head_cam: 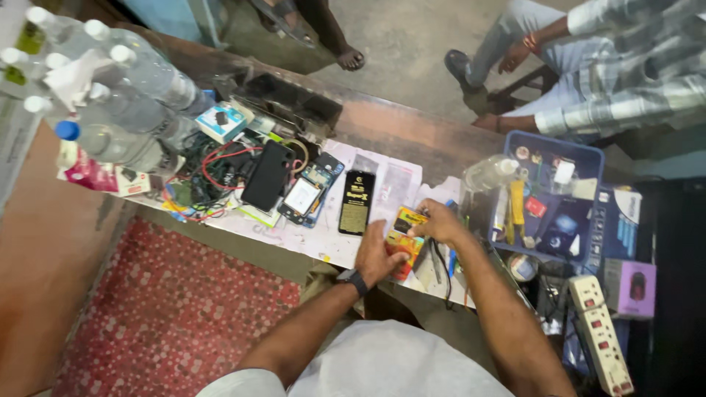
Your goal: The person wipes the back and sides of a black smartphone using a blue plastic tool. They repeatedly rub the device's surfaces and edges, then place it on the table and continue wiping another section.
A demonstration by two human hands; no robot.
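While both hands work at the bench edge, the head view shows the following.

Head view, left hand: the left hand [376, 254], with a dark watch [354, 280] on its wrist, lies flat with fingers stretched out, pressing on the lower part of a small orange and yellow packet [404, 239]; it grips nothing.

Head view, right hand: the right hand [439, 221] is curled, its fingertips pinched on the upper edge of the same packet.

Head view, packet: it lies on the white paper sheet [397, 180] covering the wooden bench [412, 132], between the two hands and right of a black flat box with gold print [357, 201].

Head view, left of the box: an opened phone with its insides showing [309, 192] lies beside a black phone lying flat [268, 175], next to a tangle of red and dark wires [209, 173].

Head view, far left: clear plastic bottles [125, 88] are stacked lying down.

Head view, right: a blue plastic basket [588, 158] full of small parts stands just beside the right hand; a white power strip [601, 334] lies below it, near a purple box [631, 287].

Head view, beyond the bench: another person in a checked shirt [640, 73] sits there.
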